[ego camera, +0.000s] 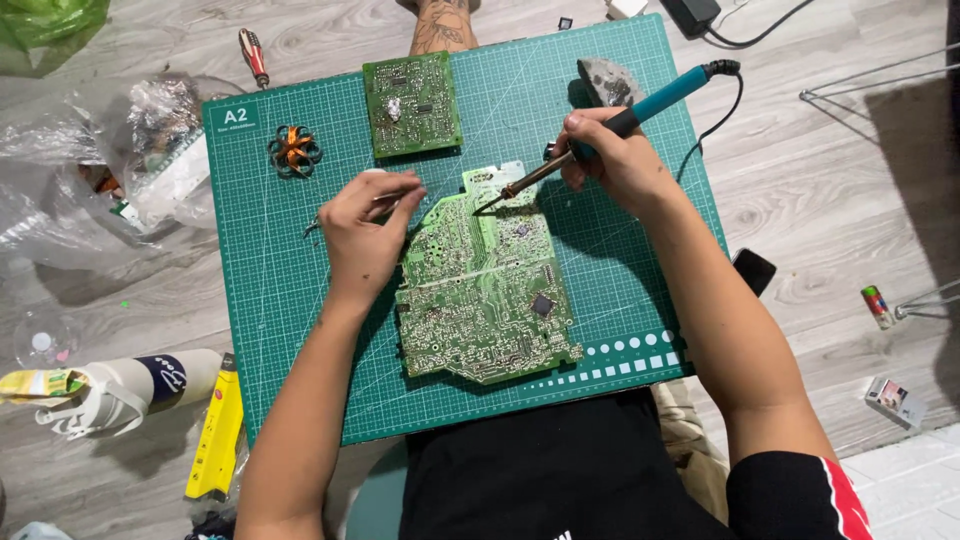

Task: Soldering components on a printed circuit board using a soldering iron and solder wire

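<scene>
Right hand (610, 150) is wrapped around a teal-handled soldering iron (610, 130), tip down on the upper middle of the large green circuit board (485, 290). Left hand (362, 230) is pinched shut on thin metal tweezers (390, 200), resting just off the board's upper left edge, tweezer tips pointing in toward the iron tip.

Risks as I see them:
- The board lies loose on the green cutting mat (280, 290), nothing clamping it. A push from the iron could slide it and drag the tip across neighbouring joints.
- Tweezer tips and hot tip sit near each other, so a slip could put left fingers close to heat.
- The iron's cord (735, 95) loops off the mat's right edge; a snag would jerk the tip.
- Plastic bags (90, 150) are on the floor left of the mat, well apart from the iron for now.

Position: the big board is centre of the mat, between both hands, right hand above its top edge, left beside it. A smaller green board (412, 105) lies further up the mat, untouched. An orange coil (294, 150) sits upper left.
</scene>
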